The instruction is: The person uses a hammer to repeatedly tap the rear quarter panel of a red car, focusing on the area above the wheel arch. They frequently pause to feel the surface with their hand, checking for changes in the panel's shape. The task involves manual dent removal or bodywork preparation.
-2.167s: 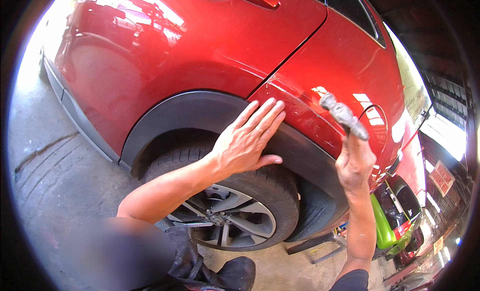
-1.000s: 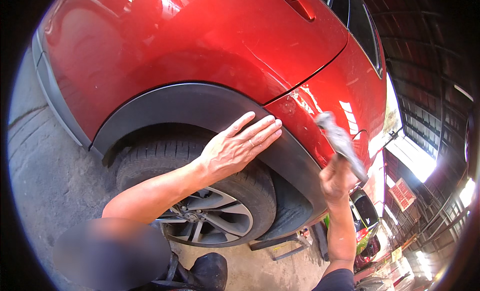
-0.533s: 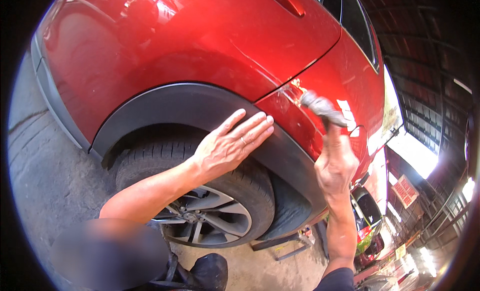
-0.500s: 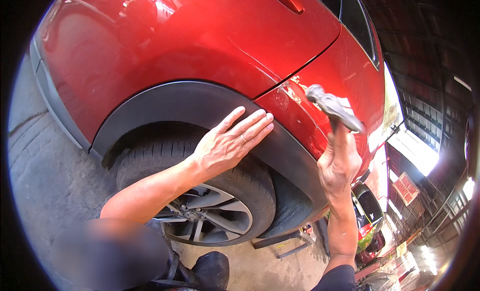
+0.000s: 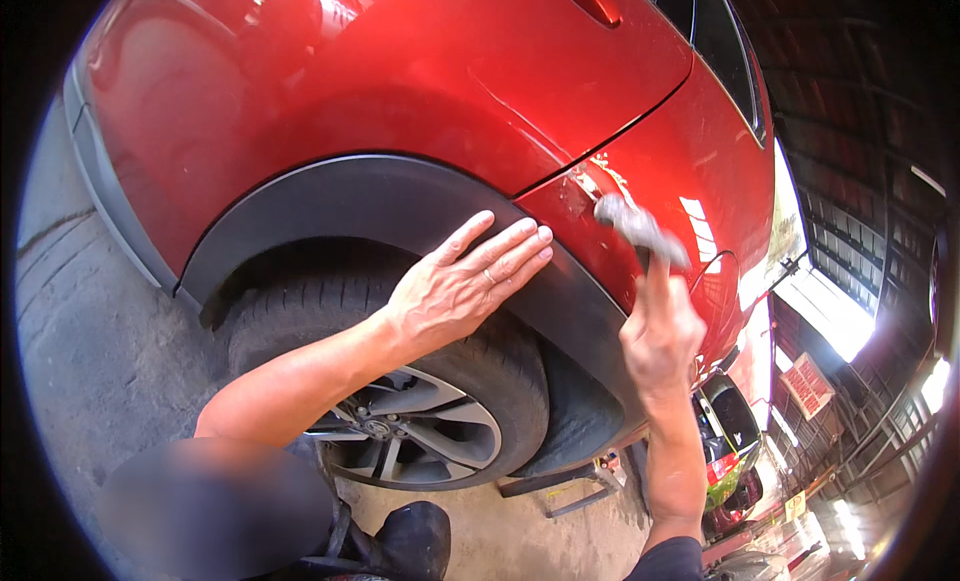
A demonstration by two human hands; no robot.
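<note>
My left hand (image 5: 466, 273) lies flat on the black wheel-arch trim (image 5: 345, 196), fingers stretched out toward the red rear body panel (image 5: 600, 243). A ring shows on one finger. In my right hand (image 5: 663, 343) is a hammer (image 5: 640, 229), its metal head blurred by motion and close to the panel. Next to the hammer head, the paint is scraped in a damaged patch (image 5: 582, 184) just behind the door seam. Whether the head touches the panel I cannot tell. My right fingers wrap the handle and hide most of it.
Below the arch sits the wheel (image 5: 405, 426) with its tyre and silver-black spokes. A low metal stand (image 5: 580, 491) is on the floor behind the wheel. Another car (image 5: 728, 421) stands at the right, inside a metal-roofed workshop. A blurred dark shape covers the lower left.
The hammer and my right hand have moved left, with the hammer head now nearer the damaged patch. My left hand stays at the same spot on the trim.
</note>
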